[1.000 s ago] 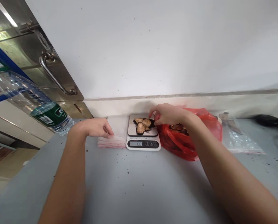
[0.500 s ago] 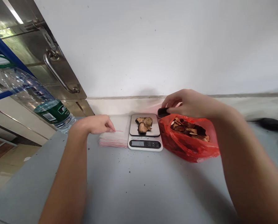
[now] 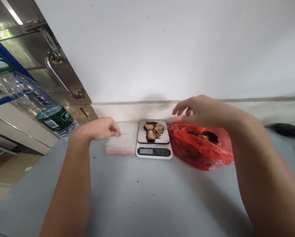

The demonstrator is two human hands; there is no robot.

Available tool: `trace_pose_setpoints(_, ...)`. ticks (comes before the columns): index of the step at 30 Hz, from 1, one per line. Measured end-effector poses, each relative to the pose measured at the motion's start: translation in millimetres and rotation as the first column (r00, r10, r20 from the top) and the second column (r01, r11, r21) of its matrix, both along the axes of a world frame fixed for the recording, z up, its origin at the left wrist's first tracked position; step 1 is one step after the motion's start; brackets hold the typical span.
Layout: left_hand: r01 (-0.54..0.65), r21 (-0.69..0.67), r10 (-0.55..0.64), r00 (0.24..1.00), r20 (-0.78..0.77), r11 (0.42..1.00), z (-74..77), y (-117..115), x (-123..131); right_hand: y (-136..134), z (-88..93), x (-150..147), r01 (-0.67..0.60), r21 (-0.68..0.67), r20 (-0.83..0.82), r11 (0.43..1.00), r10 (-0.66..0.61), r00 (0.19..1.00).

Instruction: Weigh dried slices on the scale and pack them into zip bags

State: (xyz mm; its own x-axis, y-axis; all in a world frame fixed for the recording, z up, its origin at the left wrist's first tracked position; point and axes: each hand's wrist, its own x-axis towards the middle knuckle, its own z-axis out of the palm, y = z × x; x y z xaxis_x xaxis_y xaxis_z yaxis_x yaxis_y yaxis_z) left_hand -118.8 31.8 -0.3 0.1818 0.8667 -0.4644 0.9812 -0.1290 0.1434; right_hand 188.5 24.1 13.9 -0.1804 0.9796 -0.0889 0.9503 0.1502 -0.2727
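A small white kitchen scale (image 3: 154, 151) stands on the grey table, with a few dried brown slices (image 3: 153, 129) on its steel plate. Right of it lies a red plastic bag (image 3: 201, 152) with more dried slices inside. My right hand (image 3: 199, 110) hovers above the bag's left edge, fingers spread and holding nothing. My left hand (image 3: 100, 129) rests on a stack of clear zip bags (image 3: 120, 144) left of the scale, its fingertips pinching the top bag's edge.
A clear water bottle (image 3: 38, 105) with a green label leans in at the left. Behind it is a steel door with a handle (image 3: 60, 82). A dark object (image 3: 284, 129) lies at the far right by the wall. Crumbs dot the table (image 3: 147, 197).
My right hand lifted a dark slice off the scale, carried it over the red bag and let it go; the hand is now empty. The scale reading dropped. My left hand stayed on the zip bags.
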Motion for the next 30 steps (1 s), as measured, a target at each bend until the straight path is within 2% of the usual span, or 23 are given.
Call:
trace_pose_setpoints(4,-0.002,0.010,0.002,1.000,0.009,1.000,0.9,0,0,6,-10.1,25,0.129,-0.162,0.108,0.978,-0.112,0.988)
trace_pose_setpoints(7,-0.004,-0.005,0.004,1.000,0.006,1.000,0.4,0,1,17,-22.6,43,0.062,-0.217,0.065,0.974,-0.048,0.997)
trace_pose_setpoints(10,-0.005,-0.019,0.005,1.000,0.007,1.000,0.3,0,3,25,-30.5,47,-0.008,-0.119,0.035,0.993,0.013,0.999)
trace_pose_setpoints(15,-0.059,-0.032,0.059,0.998,-0.002,0.998,3.6,-4,10,24,-26.4,37,0.148,0.115,-0.005,0.982,-0.148,0.989)
trace_pose_setpoints(20,-0.036,0.056,0.035,0.999,0.026,0.998,7.8,-8,27,19,-17.9,36,0.243,0.146,-0.092,0.959,-0.231,0.969)
trace_pose_setpoints(24,-0.054,-0.070,0.048,0.995,-0.085,0.996,6.1,-7,31,14,-11.4,31,0.326,0.132,-0.196,0.936,-0.298,0.934)
trace_pose_setpoints(27,-0.089,-0.146,0.071,0.989,-0.127,0.985,2.0,-4,26,8,-5.6,18,0.290,0.161,-0.206,0.944,-0.255,0.945)
trace_pose_setpoints(30,-0.081,-0.164,0.065,0.993,-0.104,0.983,-1.3,-2,20,3,-3.3,1,0.148,0.180,-0.209,0.972,-0.110,0.972)
